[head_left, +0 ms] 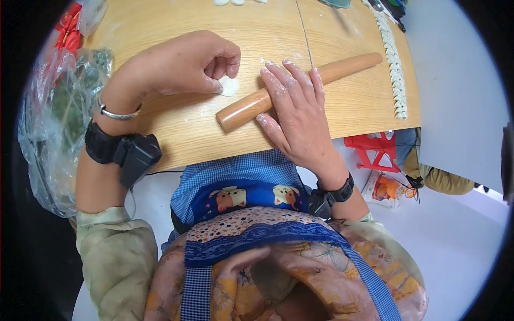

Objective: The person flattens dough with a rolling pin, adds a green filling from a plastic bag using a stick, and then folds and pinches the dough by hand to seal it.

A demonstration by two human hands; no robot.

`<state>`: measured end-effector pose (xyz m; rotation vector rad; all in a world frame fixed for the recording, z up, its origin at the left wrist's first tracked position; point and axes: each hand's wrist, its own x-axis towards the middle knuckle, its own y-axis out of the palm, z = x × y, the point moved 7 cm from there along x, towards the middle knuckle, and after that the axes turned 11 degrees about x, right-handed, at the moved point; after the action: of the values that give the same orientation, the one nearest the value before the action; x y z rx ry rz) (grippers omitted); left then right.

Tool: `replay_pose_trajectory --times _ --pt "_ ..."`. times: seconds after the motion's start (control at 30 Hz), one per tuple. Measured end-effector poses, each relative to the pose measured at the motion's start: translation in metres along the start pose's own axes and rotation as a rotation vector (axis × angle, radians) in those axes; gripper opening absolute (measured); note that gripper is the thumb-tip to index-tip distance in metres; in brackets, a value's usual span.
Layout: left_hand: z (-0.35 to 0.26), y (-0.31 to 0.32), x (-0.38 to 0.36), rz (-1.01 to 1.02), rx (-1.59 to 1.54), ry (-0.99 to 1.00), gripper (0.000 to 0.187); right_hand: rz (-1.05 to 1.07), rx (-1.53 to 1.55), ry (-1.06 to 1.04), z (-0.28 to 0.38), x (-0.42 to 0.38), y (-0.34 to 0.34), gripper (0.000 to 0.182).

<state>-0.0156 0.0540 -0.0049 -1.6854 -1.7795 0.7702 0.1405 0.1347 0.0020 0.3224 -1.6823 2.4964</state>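
My left hand [201, 67] is closed in a pinch at the edge of a small white dough round [229, 86], which lies on the wooden table. Across the wooden rolling pin [243, 111] lies my right hand [297, 104], its thumb on the near side and its long fingers reaching over the far side. White flour coats those fingertips. The pin slants up to the right, its near end just below the dough round and apart from it.
Light flour marks the wooden table [176, 136]. Along its right edge runs a row of small white dough pieces [393, 64]. More dough rounds [237, 2] sit at the top. Clear plastic bags [59, 123] are at the left. A red stool [375, 150] stands below right.
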Motion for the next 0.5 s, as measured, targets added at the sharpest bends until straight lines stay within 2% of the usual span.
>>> replay_pose_trajectory --times 0.07,0.2,0.27,0.37,0.5 --pt "0.0011 0.0011 -0.0003 0.073 -0.020 -0.085 0.020 -0.009 0.006 -0.003 0.0000 0.0012 0.0000 0.060" --pt "0.0037 0.0000 -0.0011 0.036 0.023 -0.104 0.022 -0.012 0.010 -0.001 -0.0010 0.0014 0.0010 0.060" --pt "0.0036 -0.0005 -0.0009 0.084 0.051 -0.124 0.023 -0.018 0.007 -0.006 -0.0010 0.0010 0.0011 0.060" --pt "0.0008 -0.0030 -0.0046 0.034 -0.016 -0.171 0.022 -0.024 0.012 -0.005 -0.0007 0.0012 0.0011 0.059" --pt "0.0006 0.0040 -0.0041 0.097 0.000 -0.112 0.021 -0.036 0.010 -0.006 -0.0011 0.0008 0.0008 0.059"
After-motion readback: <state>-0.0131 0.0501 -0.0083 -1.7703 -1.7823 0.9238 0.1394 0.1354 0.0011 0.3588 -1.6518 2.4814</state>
